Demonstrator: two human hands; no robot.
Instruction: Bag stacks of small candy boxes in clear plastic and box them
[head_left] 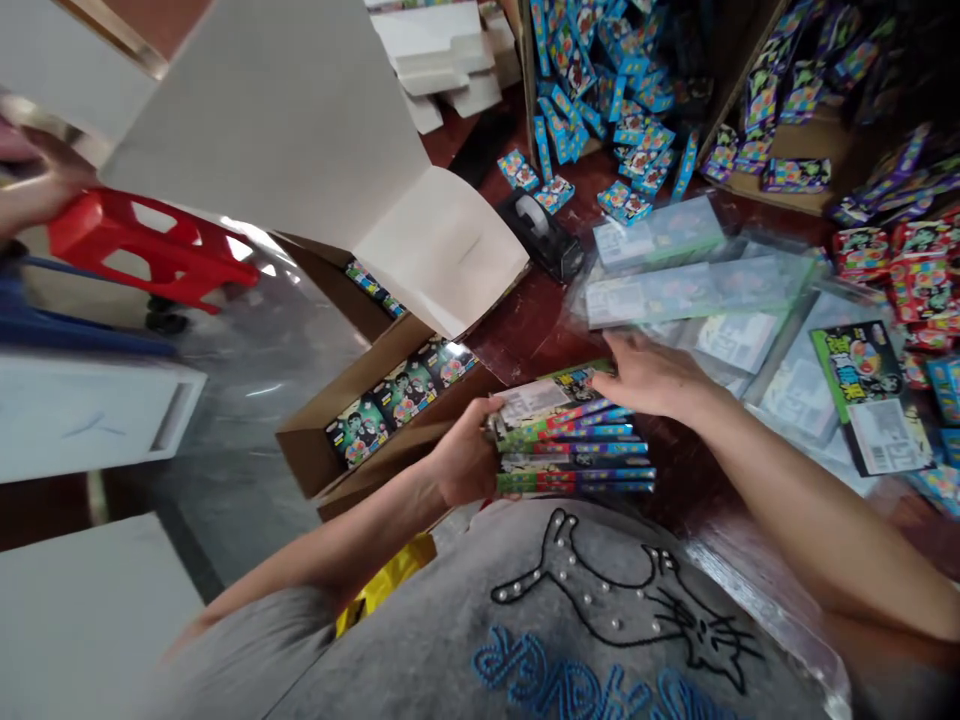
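Observation:
A stack of flat, colourful packs [574, 445] is fanned out just in front of my body. My left hand [469, 452] grips its left end, fingers wrapped round the packs. At the upper right corner of the stack, my right hand [645, 375] touches the top pack with its fingers apart. Clear plastic sleeves [675, 290] with packs inside lie beyond my right hand. A loose green and black pack [870, 395] rests on them at the right. To the left, an open cardboard box [304, 445] holds a row of green and black packs [409, 390].
A black tape dispenser [541, 235] stands on the dark red table [517, 345]. Blue small boxes [637, 130], purple ones [799, 175] and red ones [922, 285] are piled behind. At far left, another person's hand [45, 185] touches a red stool [142, 250].

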